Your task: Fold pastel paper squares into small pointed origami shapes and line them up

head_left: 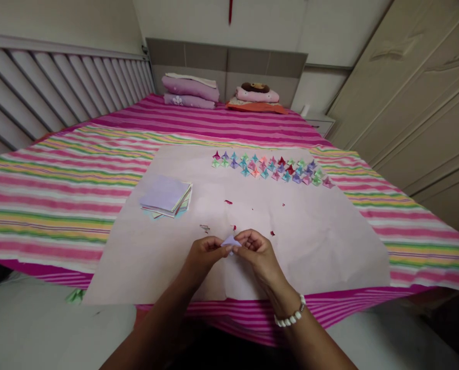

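Both my hands meet over the near part of a large pale paper sheet (299,246) spread on the striped bed. My left hand (204,253) and my right hand (257,251) pinch a small folded lilac paper piece (230,240) between their fingertips. My right wrist wears a white bead bracelet (290,317). To the left lies a stack of coloured paper squares (167,197) with a lilac one on top. Further back, several small folded paper shapes (270,167) in many colours stand in rows.
Small red paper scraps (228,202) lie scattered on the sheet near my hands. The striped bedspread (60,185) runs to folded pillows (191,91) at the headboard. A slatted rail (52,87) stands at left, wardrobe doors (418,103) at right.
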`<state>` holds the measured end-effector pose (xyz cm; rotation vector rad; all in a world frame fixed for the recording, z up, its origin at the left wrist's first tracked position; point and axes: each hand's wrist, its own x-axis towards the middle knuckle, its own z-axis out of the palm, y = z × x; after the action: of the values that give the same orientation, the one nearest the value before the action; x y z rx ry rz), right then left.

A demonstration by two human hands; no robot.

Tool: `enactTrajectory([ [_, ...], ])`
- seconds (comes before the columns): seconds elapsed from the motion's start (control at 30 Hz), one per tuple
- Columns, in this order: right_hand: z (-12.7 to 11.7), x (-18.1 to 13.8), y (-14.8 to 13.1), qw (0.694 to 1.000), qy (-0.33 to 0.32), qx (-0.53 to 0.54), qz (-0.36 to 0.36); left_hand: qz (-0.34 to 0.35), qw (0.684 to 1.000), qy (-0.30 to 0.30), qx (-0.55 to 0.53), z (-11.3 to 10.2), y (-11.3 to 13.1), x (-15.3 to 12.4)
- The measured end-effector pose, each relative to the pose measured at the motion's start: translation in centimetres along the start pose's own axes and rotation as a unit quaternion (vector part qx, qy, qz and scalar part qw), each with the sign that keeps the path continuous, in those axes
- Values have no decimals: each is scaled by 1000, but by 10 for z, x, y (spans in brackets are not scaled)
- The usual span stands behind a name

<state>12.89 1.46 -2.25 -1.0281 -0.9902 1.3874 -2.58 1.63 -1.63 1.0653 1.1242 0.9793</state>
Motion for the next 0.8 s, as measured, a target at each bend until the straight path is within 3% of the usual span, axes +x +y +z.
enactTrajectory([
  [0.27, -6, 2, -4, 1000, -5, 0, 11, 46, 998, 17, 28, 0, -1, 2],
  [0.37, -7, 2, -3, 1000, 11, 3, 4, 91, 995, 23, 30, -1, -1, 1],
  [0.5, -6, 2, -2, 1000, 12, 8, 0, 154, 982, 9, 111, -1, 0, -2],
  [0.8, -3, 0, -7, 1000, 1, -9, -13, 126, 983, 55, 124, 0, -1, -3],
])
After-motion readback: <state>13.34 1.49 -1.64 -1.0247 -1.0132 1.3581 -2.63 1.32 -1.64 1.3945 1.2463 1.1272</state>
